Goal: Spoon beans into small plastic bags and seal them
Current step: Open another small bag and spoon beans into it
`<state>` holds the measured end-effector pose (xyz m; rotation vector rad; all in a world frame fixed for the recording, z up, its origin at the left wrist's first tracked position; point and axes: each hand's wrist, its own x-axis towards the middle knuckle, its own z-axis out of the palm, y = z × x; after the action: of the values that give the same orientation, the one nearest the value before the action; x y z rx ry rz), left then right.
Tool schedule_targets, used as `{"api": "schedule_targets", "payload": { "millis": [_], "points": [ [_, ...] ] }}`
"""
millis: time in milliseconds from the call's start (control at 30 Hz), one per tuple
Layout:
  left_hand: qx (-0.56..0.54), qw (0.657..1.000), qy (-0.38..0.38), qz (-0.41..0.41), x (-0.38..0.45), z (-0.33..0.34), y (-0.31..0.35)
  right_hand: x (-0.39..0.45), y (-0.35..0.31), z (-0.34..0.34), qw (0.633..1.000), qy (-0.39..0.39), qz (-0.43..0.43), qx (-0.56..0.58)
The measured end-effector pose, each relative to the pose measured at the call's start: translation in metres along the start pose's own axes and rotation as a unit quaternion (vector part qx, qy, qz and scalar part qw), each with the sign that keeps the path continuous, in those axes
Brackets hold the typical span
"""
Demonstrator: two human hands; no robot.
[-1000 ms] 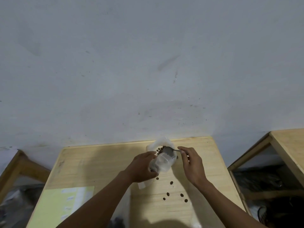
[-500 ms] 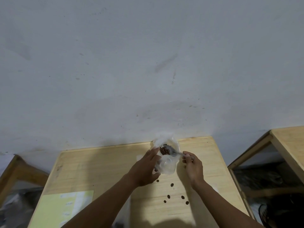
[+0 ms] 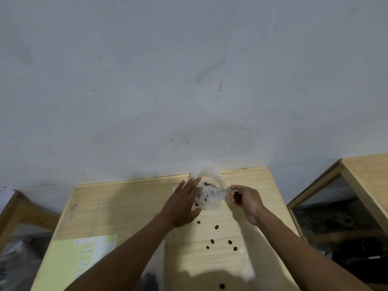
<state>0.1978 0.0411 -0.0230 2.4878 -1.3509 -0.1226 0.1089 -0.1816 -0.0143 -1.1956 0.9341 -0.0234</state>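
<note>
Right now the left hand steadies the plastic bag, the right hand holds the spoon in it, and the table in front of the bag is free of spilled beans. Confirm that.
Not quite. The head view shows loose beans scattered on the table. The rest stands: left hand steadies the plastic bag, right hand holds the spoon in it.

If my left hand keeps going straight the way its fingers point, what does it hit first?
The left hand points up and right, its fingers already at the clear plastic bag. Going on, it would likely press into the bag's upper part, then meet the wall behind; depth is unclear.
</note>
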Motion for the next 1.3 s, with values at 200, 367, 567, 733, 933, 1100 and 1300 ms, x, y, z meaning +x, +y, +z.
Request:
{"api": "schedule_targets", "payload": {
  "millis": [200,367,567,733,933,1100,1300],
  "points": [
    [-0.039,0.995,0.069,-0.064,-0.009,-0.009,0.001,-0.006,-0.037,-0.012,0.998,0.007,-0.053,0.018],
    [-0.103,0.977,0.107,-0.151,-0.019,-0.008,0.001,-0.019,-0.052,-0.014,0.995,0.007,-0.103,0.017],
    [-0.136,0.965,0.088,-0.207,-0.022,-0.011,0.004,-0.037,-0.06,-0.009,0.99,-0.01,-0.138,0.015],
    [-0.139,0.964,0.092,-0.207,-0.023,-0.014,0.011,-0.052,-0.059,0.0,0.987,-0.023,-0.16,-0.005],
    [-0.147,0.965,0.08,-0.2,-0.023,-0.019,0.015,-0.063,-0.059,0.01,0.954,-0.062,-0.256,-0.143],
    [-0.145,0.965,0.095,-0.195,-0.022,-0.023,0.019,-0.073,-0.063,0.015,0.898,-0.104,-0.343,-0.254],
    [-0.203,0.943,0.135,-0.225,-0.03,-0.031,0.018,-0.076,-0.08,0.012,0.906,-0.068,-0.372,-0.188]
  ]
}}
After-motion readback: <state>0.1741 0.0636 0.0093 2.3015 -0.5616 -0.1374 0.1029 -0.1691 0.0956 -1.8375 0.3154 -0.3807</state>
